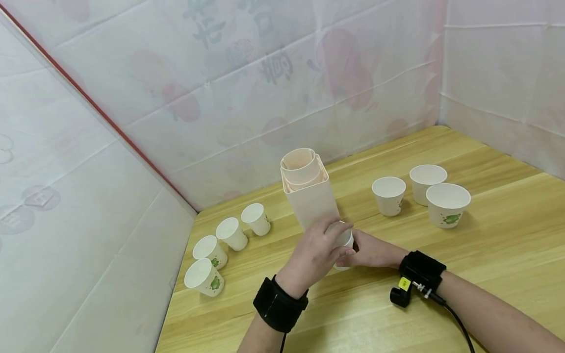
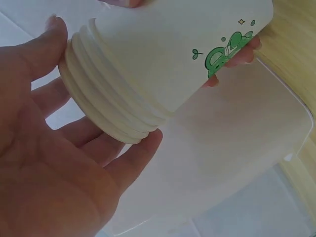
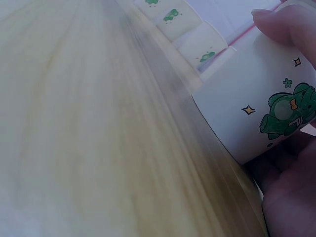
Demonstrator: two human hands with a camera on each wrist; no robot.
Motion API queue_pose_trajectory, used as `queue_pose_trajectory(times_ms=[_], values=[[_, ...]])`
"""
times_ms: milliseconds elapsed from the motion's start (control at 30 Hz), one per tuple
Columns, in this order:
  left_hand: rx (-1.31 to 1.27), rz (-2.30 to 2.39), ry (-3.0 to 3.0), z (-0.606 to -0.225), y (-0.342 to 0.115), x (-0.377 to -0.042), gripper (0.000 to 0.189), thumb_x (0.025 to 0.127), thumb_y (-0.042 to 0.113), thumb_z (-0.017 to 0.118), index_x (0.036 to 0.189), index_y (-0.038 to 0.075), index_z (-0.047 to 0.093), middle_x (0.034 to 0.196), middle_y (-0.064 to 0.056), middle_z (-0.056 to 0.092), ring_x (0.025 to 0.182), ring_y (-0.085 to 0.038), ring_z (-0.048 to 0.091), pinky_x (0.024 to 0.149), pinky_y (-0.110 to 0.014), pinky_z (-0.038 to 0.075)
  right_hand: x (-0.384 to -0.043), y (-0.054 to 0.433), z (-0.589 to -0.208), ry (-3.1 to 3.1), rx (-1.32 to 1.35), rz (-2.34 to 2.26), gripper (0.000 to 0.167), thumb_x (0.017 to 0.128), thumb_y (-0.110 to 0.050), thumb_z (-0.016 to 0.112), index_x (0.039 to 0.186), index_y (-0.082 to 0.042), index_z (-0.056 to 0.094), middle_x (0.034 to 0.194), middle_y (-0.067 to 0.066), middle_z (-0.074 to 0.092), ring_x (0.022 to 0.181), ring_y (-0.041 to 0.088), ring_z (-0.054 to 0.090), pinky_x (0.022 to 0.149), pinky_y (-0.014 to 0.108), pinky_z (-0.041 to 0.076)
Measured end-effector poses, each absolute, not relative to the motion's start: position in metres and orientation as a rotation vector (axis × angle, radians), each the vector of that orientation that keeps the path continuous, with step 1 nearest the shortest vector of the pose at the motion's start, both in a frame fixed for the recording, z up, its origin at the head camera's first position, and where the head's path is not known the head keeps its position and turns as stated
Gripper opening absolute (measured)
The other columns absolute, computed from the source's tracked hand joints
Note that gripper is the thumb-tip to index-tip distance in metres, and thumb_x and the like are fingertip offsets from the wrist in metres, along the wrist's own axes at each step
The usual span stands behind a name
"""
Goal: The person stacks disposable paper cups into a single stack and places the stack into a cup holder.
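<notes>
Lower centre, head view: we see nested cups (image 2: 158,59), left hand (image 1: 315,248) holding the rims, right hand (image 1: 374,249) gripping the walls. Likely light, crushable paper; we'd favour the stiffer rims.

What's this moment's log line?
left hand: holds cup stack by rims; right hand: grips side; container: beyond stack; loose cups: four left, three right

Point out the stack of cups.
In the head view, the stack of cups is right of centre, held by the left hand and right hand, near the pale container.
</notes>
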State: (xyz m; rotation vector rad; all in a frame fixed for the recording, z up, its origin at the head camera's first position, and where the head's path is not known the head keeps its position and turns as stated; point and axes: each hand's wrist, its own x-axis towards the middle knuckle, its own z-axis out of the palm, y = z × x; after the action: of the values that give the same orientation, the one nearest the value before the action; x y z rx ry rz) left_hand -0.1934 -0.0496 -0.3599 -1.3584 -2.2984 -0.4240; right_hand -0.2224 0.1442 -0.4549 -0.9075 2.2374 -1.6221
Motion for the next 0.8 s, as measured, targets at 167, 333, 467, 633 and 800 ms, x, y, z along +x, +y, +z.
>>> queue_pose_trajectory(times_ms=[167, 333, 467, 633, 800], values=[[-1.349, -0.407, -2.3, -0.362, -0.049, -0.193, 0.047, 0.085, 0.028, 0.077, 0.125, 0.008, 0.062, 0.127, -0.012, 0.059, 0.12, -0.027, 0.059, 0.104, -0.034, 0.048, -0.222, 0.144, -0.454, 2.231, -0.9, -1.621, 0.046, 0.089, -0.022, 0.073, 0.127, -0.008, 0.052, 0.114, 0.004, 0.064, 0.096, 0.011, 0.063, 0.084, 0.025, 0.052], [-1.348, -0.395, -2.291, -0.364, -0.05, -0.192, 0.05, 0.085, 0.026, 0.079, 0.128, 0.008, 0.06, 0.13, -0.013, 0.059, 0.124, -0.027, 0.058, 0.107, -0.036, 0.047, -0.222, 0.144, -0.455, 2.203, -0.899, -1.642, 0.046, 0.09, -0.021, 0.072, 0.128, -0.005, 0.05, 0.114, 0.008, 0.064, 0.097, 0.014, 0.064, 0.084, 0.026, 0.054], [-1.36, -0.419, -2.29, -0.364, -0.055, -0.191, 0.059, 0.082, 0.027, 0.082, 0.131, 0.006, 0.056, 0.134, -0.015, 0.056, 0.128, -0.029, 0.054, 0.11, -0.036, 0.044, -0.221, 0.144, -0.457, 2.167, -0.905, -1.665, 0.051, 0.092, -0.019, 0.07, 0.133, -0.004, 0.044, 0.118, 0.011, 0.061, 0.1, 0.016, 0.064, 0.086, 0.028, 0.055], [-1.332, -0.459, -2.281, -0.358, -0.072, -0.191, 0.058, 0.084, 0.025, 0.08, 0.132, 0.004, 0.055, 0.133, -0.013, 0.056, 0.125, -0.026, 0.054, 0.108, -0.032, 0.045, -0.221, 0.144, -0.456, 2.147, -0.876, -1.692, 0.058, 0.09, -0.019, 0.073, 0.137, -0.008, 0.041, 0.124, 0.011, 0.057, 0.107, 0.018, 0.061, 0.09, 0.027, 0.052], [-1.226, -0.504, -2.334, -0.349, -0.093, -0.19, 0.052, 0.09, 0.025, 0.074, 0.133, 0.005, 0.055, 0.132, -0.01, 0.057, 0.124, -0.022, 0.055, 0.105, -0.03, 0.048, -0.222, 0.144, -0.454, 2.196, -0.838, -1.67, 0.068, 0.087, -0.023, 0.077, 0.142, -0.008, 0.04, 0.132, 0.01, 0.056, 0.118, 0.021, 0.056, 0.099, 0.031, 0.046]])
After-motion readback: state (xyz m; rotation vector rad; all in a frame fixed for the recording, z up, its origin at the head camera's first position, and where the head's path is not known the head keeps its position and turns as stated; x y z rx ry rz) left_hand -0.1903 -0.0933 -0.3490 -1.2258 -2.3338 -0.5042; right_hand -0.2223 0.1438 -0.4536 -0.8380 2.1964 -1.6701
